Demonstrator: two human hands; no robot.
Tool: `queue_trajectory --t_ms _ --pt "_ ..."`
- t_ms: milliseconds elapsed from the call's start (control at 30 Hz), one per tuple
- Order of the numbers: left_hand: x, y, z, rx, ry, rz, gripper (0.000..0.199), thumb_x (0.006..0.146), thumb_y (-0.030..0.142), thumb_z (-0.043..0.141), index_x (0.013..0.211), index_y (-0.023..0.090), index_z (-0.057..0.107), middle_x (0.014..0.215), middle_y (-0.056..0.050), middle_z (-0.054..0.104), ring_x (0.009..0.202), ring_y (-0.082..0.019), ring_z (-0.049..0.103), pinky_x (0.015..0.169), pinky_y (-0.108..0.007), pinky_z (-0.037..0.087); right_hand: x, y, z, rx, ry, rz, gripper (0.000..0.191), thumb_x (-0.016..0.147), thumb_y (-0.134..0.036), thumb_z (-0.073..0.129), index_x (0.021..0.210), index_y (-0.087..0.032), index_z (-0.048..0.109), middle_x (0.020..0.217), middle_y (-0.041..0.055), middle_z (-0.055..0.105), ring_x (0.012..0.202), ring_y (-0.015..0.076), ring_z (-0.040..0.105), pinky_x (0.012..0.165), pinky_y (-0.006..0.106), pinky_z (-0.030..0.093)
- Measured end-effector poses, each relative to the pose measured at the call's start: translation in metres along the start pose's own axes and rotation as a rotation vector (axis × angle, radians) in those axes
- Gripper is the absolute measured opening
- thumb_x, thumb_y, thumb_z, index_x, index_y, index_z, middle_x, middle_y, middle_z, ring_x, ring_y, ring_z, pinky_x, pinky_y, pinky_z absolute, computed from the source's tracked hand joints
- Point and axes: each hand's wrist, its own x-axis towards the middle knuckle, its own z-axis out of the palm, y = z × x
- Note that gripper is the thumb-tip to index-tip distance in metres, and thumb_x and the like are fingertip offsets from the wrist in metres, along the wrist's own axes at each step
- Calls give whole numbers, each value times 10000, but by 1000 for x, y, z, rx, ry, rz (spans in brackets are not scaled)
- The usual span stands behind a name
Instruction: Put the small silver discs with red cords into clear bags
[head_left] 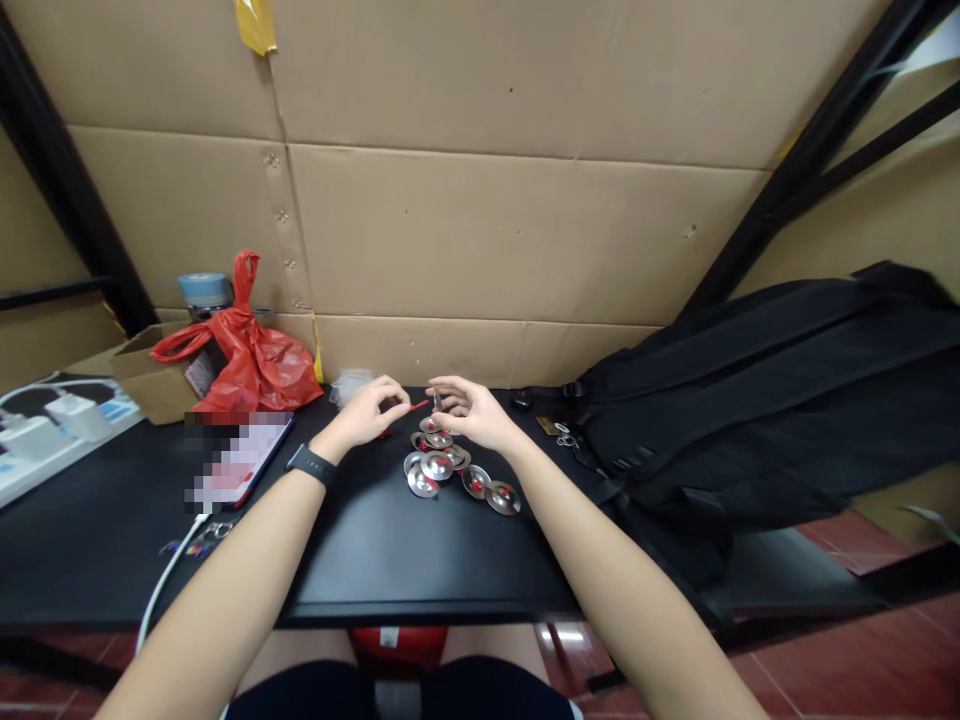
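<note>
While the left hand [367, 410] pinches a short red cord [418, 405] between thumb and forefinger, the right hand [480, 415] is close beside it, thumb and fingers curled around a small metal disc [436, 399] seen nearly edge-on. Whether that cord is joined to the held piece is too small to tell. Just below the fingers, between the two forearms, a cluster of shiny cymbal-like discs [436, 465] lies on the black desk [412, 560]; several overlap, bits of red show at their centres, and the cluster spreads toward the right forearm at its near end. A dark watch [313, 465] circles the left wrist. Just beyond the left hand sits a clear plastic packet [349, 385], near the cardboard panel [480, 230] that stands behind the desk. Farther left, a knotted red plastic bag [259, 360] rests against an open cardboard box [154, 375], with a blue-topped container [206, 290] behind them. Nearer the person, a phone [255, 455], partly blurred out, lies with a white cable [161, 580] running from it, and a white power strip [67, 455] holds plugs at the far left. On the right, a black backpack [780, 400] leans over the desk, keys [568, 438] beside it.
</note>
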Motion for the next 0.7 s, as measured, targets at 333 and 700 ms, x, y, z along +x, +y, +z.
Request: queue_trajectory --t_ms 333,700 --pt "-18 -52 -27 265 -263 -44 208 844 358 577 794 222 727 905 -49 648 755 -162 609 747 -258 474 -8 36 -79 -830 -115 330 426 682 -252 793 1091 -159 718 1065 103 752 980 250 696 872 318 515" --pt "-49 61 -51 -35 -80 -184 297 862 452 565 994 237 721 907 -35 732 813 -190 658 753 -293 511 -10 46 -85 -739 -216 349 376 684 -260 803 1053 -204 759 1082 70 760 1024 248 702 929 314 510"
